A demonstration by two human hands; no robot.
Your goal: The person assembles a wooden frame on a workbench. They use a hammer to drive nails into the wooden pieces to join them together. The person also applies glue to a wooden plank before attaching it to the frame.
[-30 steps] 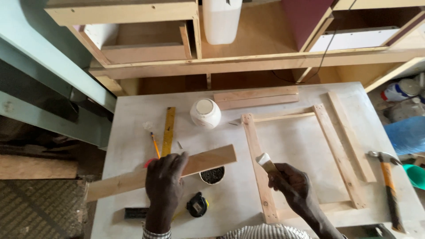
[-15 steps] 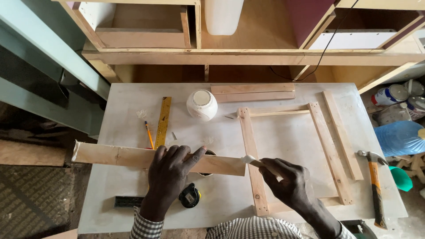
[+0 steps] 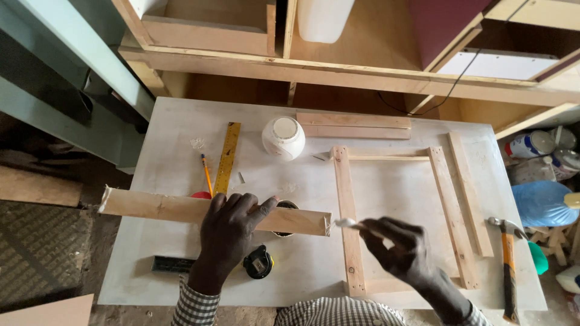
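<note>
Levelled now, the long pale wooden slat (image 3: 181,209) lies gripped in the left hand (image 3: 232,232) above the white counter (image 3: 386,199); right-hand fingers (image 3: 386,232) pinch a small white-tipped brush (image 3: 350,223), touching the slat's end, so glue is going on.

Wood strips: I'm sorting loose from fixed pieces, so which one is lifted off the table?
The long strip in the left hand; the others lie flat on the table.
</note>
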